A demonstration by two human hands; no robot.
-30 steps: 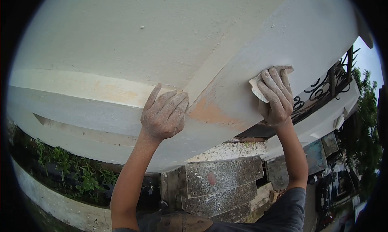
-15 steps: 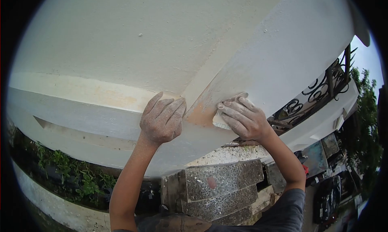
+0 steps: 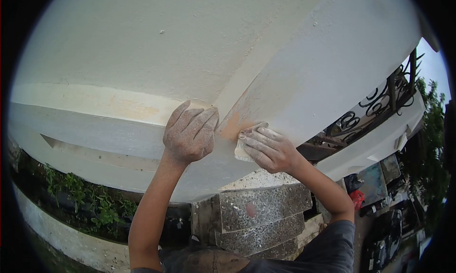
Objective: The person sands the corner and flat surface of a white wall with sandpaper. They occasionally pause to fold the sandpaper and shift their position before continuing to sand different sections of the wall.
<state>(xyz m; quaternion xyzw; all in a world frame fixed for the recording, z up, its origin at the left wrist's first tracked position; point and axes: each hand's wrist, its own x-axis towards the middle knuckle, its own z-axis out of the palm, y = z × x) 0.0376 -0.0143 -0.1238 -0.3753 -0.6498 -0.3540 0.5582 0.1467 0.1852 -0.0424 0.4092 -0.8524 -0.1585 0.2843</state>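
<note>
Dust coats both of my hands. My left hand (image 3: 191,133) rests against the edge of the white wall (image 3: 156,49), its fingers bent and pressed together; whether anything is under them is hidden. To the right, my right hand (image 3: 267,148) presses a folded piece of sandpaper (image 3: 243,152) against the wall's lower corner. The sheet shows pale lettering on its light back. Between the two hands lies a worn orange-brown patch (image 3: 231,125), beside a raised seam that runs up and to the right.
Speckled stone steps (image 3: 261,216) lie below the wall. Green plants (image 3: 95,201) grow in a ditch at the lower left. Black scrolled ironwork (image 3: 375,109) stands at the right, with a red bag (image 3: 356,199) and a dark vehicle (image 3: 385,235) beyond.
My right hand has moved left and down with the sandpaper, closer to my left hand. My left hand stays at nearly the same spot.
</note>
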